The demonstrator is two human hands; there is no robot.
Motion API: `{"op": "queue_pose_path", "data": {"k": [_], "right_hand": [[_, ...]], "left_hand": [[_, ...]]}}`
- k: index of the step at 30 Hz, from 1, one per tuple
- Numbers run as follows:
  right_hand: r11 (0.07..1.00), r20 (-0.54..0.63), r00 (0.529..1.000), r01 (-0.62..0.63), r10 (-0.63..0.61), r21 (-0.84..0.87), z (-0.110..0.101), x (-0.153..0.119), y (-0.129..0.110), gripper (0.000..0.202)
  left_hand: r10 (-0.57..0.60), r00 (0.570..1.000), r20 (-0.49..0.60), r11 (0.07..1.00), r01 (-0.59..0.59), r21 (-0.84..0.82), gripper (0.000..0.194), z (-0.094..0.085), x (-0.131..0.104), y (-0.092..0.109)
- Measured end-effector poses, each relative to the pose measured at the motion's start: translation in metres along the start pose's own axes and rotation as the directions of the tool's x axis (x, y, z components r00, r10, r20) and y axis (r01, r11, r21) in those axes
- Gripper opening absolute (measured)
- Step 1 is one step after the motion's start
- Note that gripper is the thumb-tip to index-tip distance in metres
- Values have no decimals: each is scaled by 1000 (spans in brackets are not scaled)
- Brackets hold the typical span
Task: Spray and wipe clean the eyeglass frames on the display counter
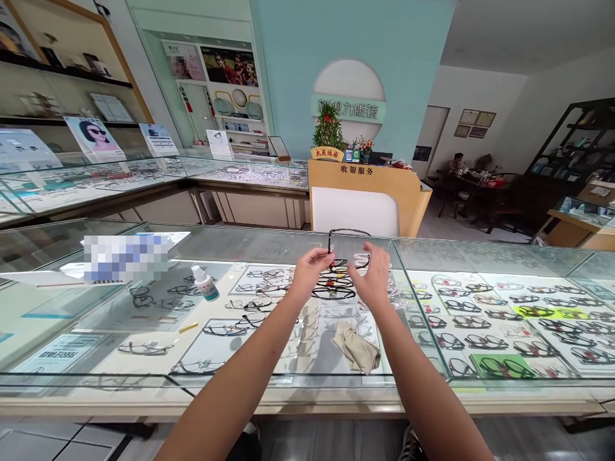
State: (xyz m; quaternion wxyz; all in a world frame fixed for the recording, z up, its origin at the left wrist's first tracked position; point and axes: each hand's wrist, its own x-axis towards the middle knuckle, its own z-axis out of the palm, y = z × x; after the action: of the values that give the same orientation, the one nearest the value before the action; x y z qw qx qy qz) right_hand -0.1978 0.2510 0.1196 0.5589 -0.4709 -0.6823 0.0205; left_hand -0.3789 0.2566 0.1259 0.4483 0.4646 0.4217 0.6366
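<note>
Above the glass counter, my left hand [310, 272] pinches the left temple of a pair of black-framed eyeglasses [330, 241]. My right hand [373, 276] is raised beside the other temple, thumb and fingers apart; whether it touches that temple is hard to make out. Below the hands, several dark eyeglass frames [332, 294] lie in a column in the case. A crumpled beige cloth [356, 349] rests on the glass near my right forearm. To the left, a white spray bottle [205, 283] stands on the glass.
The glass display counter [288, 379] spans the front, with rows of eyeglasses [468, 323] on the right side. An open white box or booklet [57, 275] lies at left on top. Beyond is a wooden cashier desk [413, 205]; people sit at a table far right.
</note>
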Motion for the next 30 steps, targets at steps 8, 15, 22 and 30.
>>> {"op": "queue_pose_path", "data": {"k": [8,15,22,30], "right_hand": [[985,266,949,151,-167,80,8,-4,-6,29],[981,260,950,142,-172,130,16,-9,-1,31],[975,240,956,126,-169,184,8,-6,2,32],[964,211,976,-98,45,247,-1,-4,3,47]], "left_hand": [[-13,975,222,999,20,-30,48,8,-7,3],[13,982,191,998,-2,-58,51,7,-7,-1],[155,985,69,981,-162,111,50,9,-20,16],[690,596,-411,685,-355,636,26,-98,-61,72]]}}
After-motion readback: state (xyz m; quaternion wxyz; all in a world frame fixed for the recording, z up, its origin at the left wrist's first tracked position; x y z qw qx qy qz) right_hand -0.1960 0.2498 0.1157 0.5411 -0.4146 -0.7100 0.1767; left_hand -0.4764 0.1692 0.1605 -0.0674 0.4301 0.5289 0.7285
